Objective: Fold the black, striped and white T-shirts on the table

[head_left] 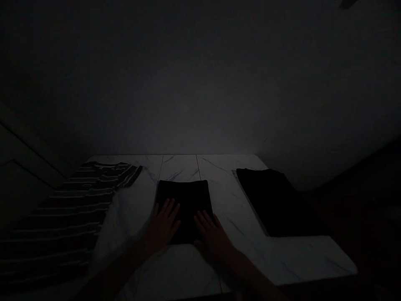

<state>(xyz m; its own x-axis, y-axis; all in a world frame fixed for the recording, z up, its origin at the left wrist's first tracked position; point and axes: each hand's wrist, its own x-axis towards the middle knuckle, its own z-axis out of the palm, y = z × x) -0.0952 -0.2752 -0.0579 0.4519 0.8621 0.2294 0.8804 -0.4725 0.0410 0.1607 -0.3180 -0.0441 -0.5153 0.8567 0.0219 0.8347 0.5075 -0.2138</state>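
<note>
A dark folded cloth (188, 194), roughly square, lies flat on the table in front of me. On its left side rests my left hand (163, 223), palm down with the fingers spread. My right hand (211, 232) lies on the cloth's right edge, its fingers stretched out and slightly apart. Neither hand grips anything. The light is very dim, so the cloth's exact kind and its folds cannot be made out.
The table (238, 225) has a white marbled top. A striped short-sleeved shirt (72, 209) is spread along its left side. Another dark folded cloth (278, 205) lies to the right. A plain wall (194, 83) stands behind the table.
</note>
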